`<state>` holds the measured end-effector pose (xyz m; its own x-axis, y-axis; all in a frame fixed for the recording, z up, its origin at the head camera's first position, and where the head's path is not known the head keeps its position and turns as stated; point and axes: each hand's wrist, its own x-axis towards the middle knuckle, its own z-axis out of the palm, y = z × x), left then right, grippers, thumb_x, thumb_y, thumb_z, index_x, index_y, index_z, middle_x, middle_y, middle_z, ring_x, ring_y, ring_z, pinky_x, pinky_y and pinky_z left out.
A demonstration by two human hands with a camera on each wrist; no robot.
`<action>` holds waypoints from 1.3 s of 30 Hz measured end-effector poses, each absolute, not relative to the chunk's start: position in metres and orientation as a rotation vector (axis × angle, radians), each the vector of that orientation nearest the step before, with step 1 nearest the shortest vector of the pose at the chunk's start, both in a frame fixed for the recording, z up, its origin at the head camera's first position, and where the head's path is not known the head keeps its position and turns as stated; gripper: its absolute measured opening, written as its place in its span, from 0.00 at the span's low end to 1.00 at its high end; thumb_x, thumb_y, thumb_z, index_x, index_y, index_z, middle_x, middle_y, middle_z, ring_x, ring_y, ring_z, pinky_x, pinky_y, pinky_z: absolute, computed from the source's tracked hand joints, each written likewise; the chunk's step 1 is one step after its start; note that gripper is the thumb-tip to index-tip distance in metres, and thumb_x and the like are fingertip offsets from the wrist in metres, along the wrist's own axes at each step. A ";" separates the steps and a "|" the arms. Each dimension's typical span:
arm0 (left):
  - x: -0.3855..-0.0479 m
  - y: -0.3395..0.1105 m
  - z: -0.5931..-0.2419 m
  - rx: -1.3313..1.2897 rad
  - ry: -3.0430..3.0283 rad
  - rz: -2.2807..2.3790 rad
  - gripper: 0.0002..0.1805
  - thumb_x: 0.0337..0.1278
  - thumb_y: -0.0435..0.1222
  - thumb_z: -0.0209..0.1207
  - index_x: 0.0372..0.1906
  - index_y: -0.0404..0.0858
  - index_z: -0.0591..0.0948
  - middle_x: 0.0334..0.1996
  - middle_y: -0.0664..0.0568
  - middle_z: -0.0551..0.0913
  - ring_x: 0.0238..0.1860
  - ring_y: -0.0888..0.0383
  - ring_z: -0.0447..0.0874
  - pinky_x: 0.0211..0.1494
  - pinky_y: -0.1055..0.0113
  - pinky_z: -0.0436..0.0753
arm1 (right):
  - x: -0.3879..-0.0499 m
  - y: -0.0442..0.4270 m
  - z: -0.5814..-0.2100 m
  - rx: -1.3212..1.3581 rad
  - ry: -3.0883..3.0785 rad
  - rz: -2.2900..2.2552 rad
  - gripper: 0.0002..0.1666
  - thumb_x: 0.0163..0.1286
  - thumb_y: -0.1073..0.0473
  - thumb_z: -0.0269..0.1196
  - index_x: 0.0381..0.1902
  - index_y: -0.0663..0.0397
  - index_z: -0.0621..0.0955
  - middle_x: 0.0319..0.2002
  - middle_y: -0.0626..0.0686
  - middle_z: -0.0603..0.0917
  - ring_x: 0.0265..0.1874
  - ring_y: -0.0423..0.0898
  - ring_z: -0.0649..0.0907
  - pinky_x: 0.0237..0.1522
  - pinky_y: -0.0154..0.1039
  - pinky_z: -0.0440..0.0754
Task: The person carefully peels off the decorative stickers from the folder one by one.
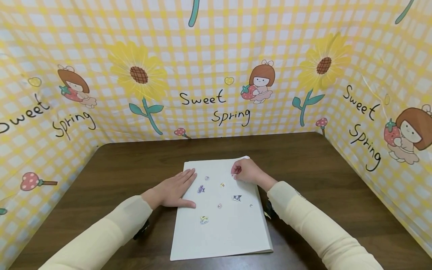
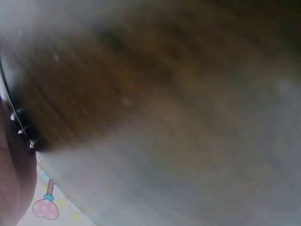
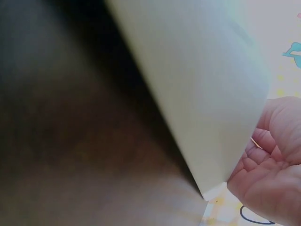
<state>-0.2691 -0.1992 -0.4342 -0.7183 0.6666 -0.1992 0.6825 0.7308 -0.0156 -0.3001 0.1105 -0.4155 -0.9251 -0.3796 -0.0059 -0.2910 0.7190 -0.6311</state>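
White paper sheets (image 1: 222,236) lie stacked on the table, with several small stickers scattered over them. My left hand (image 1: 173,189) rests flat on the paper's left edge, fingers spread, beside a purple sticker (image 1: 201,189). Near the top right corner, the curled fingers of my right hand (image 1: 248,170) pinch a tiny sticker (image 1: 233,176) at the paper's surface. Below that hand are a dark character sticker (image 1: 237,198) and a small yellow one (image 1: 222,185). Lower left sits a yellow-and-white sticker (image 1: 204,219). The right wrist view shows the curled hand (image 3: 270,165) beside the paper; its fingertips are hidden.
A dark wooden table (image 1: 101,210) carries the paper. Yellow checked cloth (image 1: 202,56) with printed flowers and figures stands round the back and both sides. Blur fills most of the left wrist view.
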 end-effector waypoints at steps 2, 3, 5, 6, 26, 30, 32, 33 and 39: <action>-0.269 -0.200 -0.434 1.082 2.754 -0.126 0.63 0.49 0.78 0.40 0.77 0.35 0.46 0.77 0.42 0.41 0.76 0.47 0.38 0.74 0.53 0.50 | -0.300 0.110 -0.415 -0.545 2.782 -1.010 0.06 0.58 0.69 0.71 0.31 0.57 0.83 0.27 0.48 0.80 0.30 0.45 0.77 0.36 0.36 0.77; -0.269 -0.200 -0.434 1.072 2.752 -0.132 0.63 0.49 0.78 0.39 0.77 0.35 0.46 0.77 0.43 0.40 0.76 0.48 0.37 0.74 0.54 0.49 | -0.300 0.109 -0.415 -0.544 2.781 -1.015 0.07 0.57 0.70 0.71 0.31 0.57 0.83 0.27 0.49 0.80 0.30 0.45 0.77 0.36 0.36 0.77; -0.269 -0.199 -0.433 1.055 2.747 -0.143 0.64 0.48 0.79 0.38 0.78 0.36 0.44 0.77 0.44 0.39 0.76 0.49 0.36 0.74 0.55 0.48 | -0.300 0.109 -0.415 -0.541 2.773 -1.023 0.07 0.57 0.70 0.71 0.31 0.58 0.83 0.27 0.49 0.80 0.30 0.44 0.77 0.36 0.35 0.77; -0.269 -0.199 -0.433 1.051 2.746 -0.145 0.64 0.47 0.79 0.37 0.78 0.36 0.44 0.77 0.44 0.39 0.76 0.49 0.35 0.74 0.55 0.47 | -0.300 0.109 -0.415 -0.544 2.771 -1.024 0.07 0.57 0.71 0.71 0.31 0.58 0.83 0.27 0.49 0.80 0.30 0.44 0.77 0.36 0.35 0.77; -0.268 -0.198 -0.431 1.086 2.740 -0.134 0.63 0.49 0.78 0.38 0.77 0.34 0.45 0.77 0.43 0.40 0.76 0.48 0.37 0.74 0.55 0.48 | -0.308 0.118 -0.413 -0.517 2.704 -1.059 0.04 0.58 0.67 0.71 0.28 0.56 0.85 0.24 0.48 0.80 0.26 0.44 0.76 0.28 0.34 0.74; -0.268 -0.198 -0.430 1.092 2.746 -0.135 0.63 0.49 0.78 0.37 0.77 0.34 0.45 0.77 0.42 0.40 0.76 0.48 0.37 0.74 0.55 0.49 | -0.310 0.119 -0.413 -0.508 2.707 -1.050 0.03 0.59 0.66 0.71 0.29 0.56 0.85 0.24 0.48 0.80 0.26 0.44 0.76 0.29 0.35 0.74; -0.268 -0.198 -0.430 1.088 2.747 -0.140 0.64 0.49 0.79 0.36 0.77 0.34 0.45 0.77 0.43 0.40 0.76 0.48 0.36 0.74 0.55 0.49 | -0.311 0.119 -0.413 -0.505 2.708 -1.043 0.02 0.60 0.66 0.70 0.29 0.57 0.86 0.24 0.49 0.80 0.26 0.44 0.76 0.29 0.35 0.74; -0.268 -0.198 -0.430 1.087 2.748 -0.142 0.64 0.48 0.79 0.35 0.77 0.34 0.45 0.77 0.43 0.40 0.76 0.48 0.37 0.74 0.55 0.49 | -0.311 0.119 -0.413 -0.501 2.705 -1.042 0.02 0.60 0.66 0.70 0.29 0.57 0.85 0.24 0.49 0.80 0.26 0.44 0.76 0.29 0.35 0.74; -0.270 -0.198 -0.432 1.078 2.749 -0.154 0.64 0.48 0.79 0.36 0.77 0.35 0.45 0.77 0.43 0.40 0.76 0.49 0.36 0.74 0.56 0.49 | -0.313 0.120 -0.414 -0.506 2.686 -1.049 0.02 0.61 0.65 0.70 0.29 0.58 0.85 0.24 0.49 0.79 0.26 0.44 0.76 0.29 0.35 0.74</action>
